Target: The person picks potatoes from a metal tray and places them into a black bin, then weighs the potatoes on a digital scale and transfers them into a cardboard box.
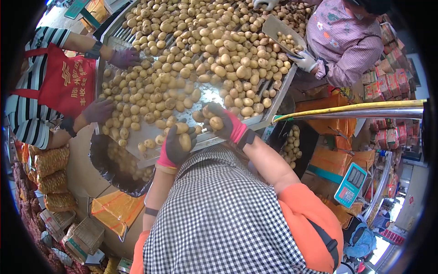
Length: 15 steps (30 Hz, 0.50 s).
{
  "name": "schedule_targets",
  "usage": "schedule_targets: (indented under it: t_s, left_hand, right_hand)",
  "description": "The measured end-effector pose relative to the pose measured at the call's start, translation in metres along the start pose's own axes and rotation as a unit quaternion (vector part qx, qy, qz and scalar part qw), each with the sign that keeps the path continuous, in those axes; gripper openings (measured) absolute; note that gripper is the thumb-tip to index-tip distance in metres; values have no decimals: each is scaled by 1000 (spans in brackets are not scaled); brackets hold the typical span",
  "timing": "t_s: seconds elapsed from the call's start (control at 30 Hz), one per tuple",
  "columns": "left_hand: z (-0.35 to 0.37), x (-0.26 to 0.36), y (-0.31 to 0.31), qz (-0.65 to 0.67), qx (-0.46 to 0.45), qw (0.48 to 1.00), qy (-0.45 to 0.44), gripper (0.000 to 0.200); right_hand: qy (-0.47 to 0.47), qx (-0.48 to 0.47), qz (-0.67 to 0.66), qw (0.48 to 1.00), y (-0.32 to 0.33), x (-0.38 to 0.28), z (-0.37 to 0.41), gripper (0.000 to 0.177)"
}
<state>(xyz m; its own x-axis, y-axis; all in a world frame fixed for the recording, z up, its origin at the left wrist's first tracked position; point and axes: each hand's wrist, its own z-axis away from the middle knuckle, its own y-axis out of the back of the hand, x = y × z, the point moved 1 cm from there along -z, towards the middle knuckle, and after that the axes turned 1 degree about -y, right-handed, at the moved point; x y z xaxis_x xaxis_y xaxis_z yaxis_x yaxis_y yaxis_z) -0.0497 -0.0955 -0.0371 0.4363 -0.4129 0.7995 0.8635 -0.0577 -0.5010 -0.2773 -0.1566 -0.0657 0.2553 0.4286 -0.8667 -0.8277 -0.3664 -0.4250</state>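
Note:
Many potatoes cover the metal sorting table. At its near edge my left hand, in a dark glove with a pink cuff, has its fingers curled round potatoes, one of them resting on the palm. To the right, my right hand, gloved the same way, holds a potato in its curled fingers, with another potato beside them. A bare shiny patch of metal shows just beyond both hands.
A co-worker in a red apron reaches in from the left; another in a checked pink top holds a scoop. A black-lined bin, a yellow-topped rail and a scale stand nearby.

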Motion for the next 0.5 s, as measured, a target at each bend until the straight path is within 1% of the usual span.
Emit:
schedule_targets:
  t_s: [0.03,0.07,0.1,0.13,0.17,0.2,0.23,0.27,0.33,0.37,0.4,0.43,0.47,0.5]
  left_hand:
    - [0,-1,1,-113,9,993,-8,44]
    - [3,5,0,-115,12,993,-8,44]
    - [6,18,-4,-381,-19,915,-130,46]
    - [9,25,-7,-612,-47,753,-237,50]
    - [12,24,-3,-612,-43,754,-236,50]
    - [15,21,2,-536,-42,807,-243,52]
    - [17,19,5,-455,-42,854,-250,55]
    - [20,24,1,-453,-40,855,-250,55]
    - [26,38,-10,-455,-23,865,-212,55]
    - [22,24,-2,-452,-22,866,-212,55]
    - [13,-2,12,-130,-80,978,-143,54]
    - [8,-16,19,209,-129,968,-57,54]
    - [6,-14,19,210,-129,967,-59,54]
    - [4,-14,20,179,-98,979,23,52]
  right_hand:
    - [-1,-12,-8,1000,4,-1,8,37]
    - [-1,-15,-10,1000,2,-14,20,37]
    - [70,-17,136,988,-3,-43,37,35]
    - [139,-18,278,950,-2,-64,55,35]
    - [-4,5,154,988,8,-70,74,36]
    - [-148,29,25,988,22,-74,95,39]
    - [-201,16,50,978,40,-81,119,35]
    - [-254,4,74,964,56,-86,142,33]
    - [-260,89,93,957,57,-103,182,34]
    - [-261,90,95,957,61,-104,197,34]
    - [-273,147,72,948,68,-103,211,35]
    - [-283,204,49,936,74,-101,224,35]
    - [-283,203,51,936,81,-97,231,35]
    - [-277,259,-20,925,90,-87,238,32]
